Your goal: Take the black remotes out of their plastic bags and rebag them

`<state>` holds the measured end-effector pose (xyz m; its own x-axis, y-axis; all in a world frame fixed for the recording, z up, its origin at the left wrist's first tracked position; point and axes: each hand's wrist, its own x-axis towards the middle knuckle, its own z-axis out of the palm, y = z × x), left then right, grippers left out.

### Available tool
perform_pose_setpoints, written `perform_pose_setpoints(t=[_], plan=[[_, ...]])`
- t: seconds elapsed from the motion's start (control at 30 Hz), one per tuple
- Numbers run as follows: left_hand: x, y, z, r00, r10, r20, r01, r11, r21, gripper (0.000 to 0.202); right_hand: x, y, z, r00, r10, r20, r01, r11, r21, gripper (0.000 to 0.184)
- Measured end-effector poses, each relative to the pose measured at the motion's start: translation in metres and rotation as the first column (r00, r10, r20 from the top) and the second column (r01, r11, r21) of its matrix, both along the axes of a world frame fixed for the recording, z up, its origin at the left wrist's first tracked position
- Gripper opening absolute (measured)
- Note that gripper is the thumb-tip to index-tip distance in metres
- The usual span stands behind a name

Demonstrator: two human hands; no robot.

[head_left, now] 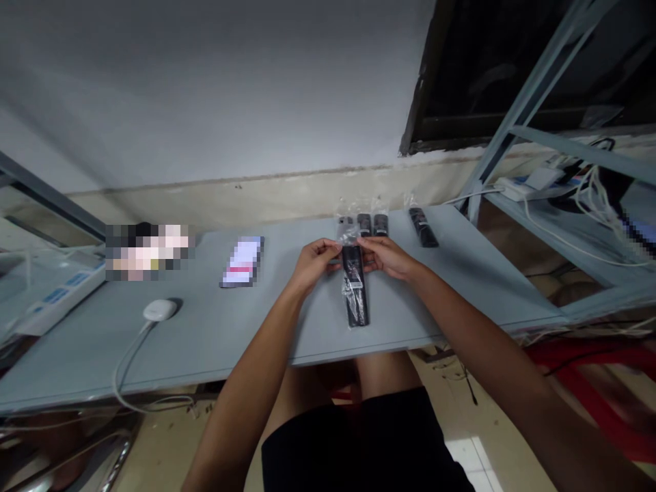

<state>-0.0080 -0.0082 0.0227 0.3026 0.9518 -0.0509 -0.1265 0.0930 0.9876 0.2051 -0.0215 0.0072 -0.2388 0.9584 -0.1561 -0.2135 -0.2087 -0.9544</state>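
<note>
A long black remote control [354,294] in a clear plastic bag [350,234] lies on the table in front of me. It carries a small white label partway along. My left hand [318,260] pinches the bag's far end from the left, thumb and fingers closed. From the right, my right hand [385,257] grips the same end of the bag. Just beyond my hands lie more bagged black remotes [380,224], partly hidden by the hands and the held bag. Another bagged remote [424,227] rests at an angle farther right.
The grey-blue table [195,342] runs along a wall. A phone [242,262] lies left of my hands. Nearer the left end are a white charger [160,310] with its cable and a power strip [64,294]. A metal shelf [568,232] with tangled cables stands at right.
</note>
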Motion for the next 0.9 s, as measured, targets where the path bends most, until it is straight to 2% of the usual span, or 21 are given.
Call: perform_pose_setpoints(t=[0.13, 0.3, 0.4, 0.57, 0.7, 0.83, 0.9], plan=[[-0.0017, 0.0029, -0.0006, 1.000, 0.020, 0.018, -0.019, 1.000, -0.025, 0.053, 0.0003, -0.0015, 0.0024, 0.995, 0.091, -0.045, -0.093, 0.994, -0.059, 0.024], [-0.0038, 0.0017, 0.0017, 1.000, -0.019, 0.018, 0.020, 0.998, -0.056, 0.054, 0.0007, -0.0027, 0.0057, 0.999, 0.032, -0.020, -0.032, 0.999, -0.037, 0.020], [-0.0027, -0.0002, 0.0026, 0.999, -0.027, 0.035, 0.029, 0.998, -0.053, 0.054, 0.0008, -0.0024, 0.0062, 1.000, -0.002, -0.008, 0.002, 1.000, -0.025, 0.025], [-0.0030, 0.0002, 0.0016, 0.999, -0.050, -0.017, 0.049, 0.998, -0.046, 0.054, -0.0001, -0.0010, 0.0015, 0.999, -0.032, 0.025, 0.031, 0.998, 0.052, 0.026], [-0.0036, 0.0002, 0.0021, 0.999, -0.050, -0.008, 0.050, 0.999, -0.018, 0.054, -0.0016, -0.0014, 0.0011, 0.999, -0.042, 0.001, 0.042, 0.996, 0.073, 0.030], [-0.0029, -0.0009, 0.0024, 0.996, -0.080, 0.024, 0.080, 0.997, -0.001, 0.053, -0.0006, -0.0016, 0.0032, 1.000, -0.007, -0.026, 0.009, 0.997, 0.070, 0.042], [-0.0028, -0.0009, 0.0015, 0.995, -0.097, 0.034, 0.097, 0.995, 0.005, 0.053, 0.0009, -0.0009, 0.0026, 0.999, 0.009, -0.034, -0.006, 0.997, 0.080, 0.039]])
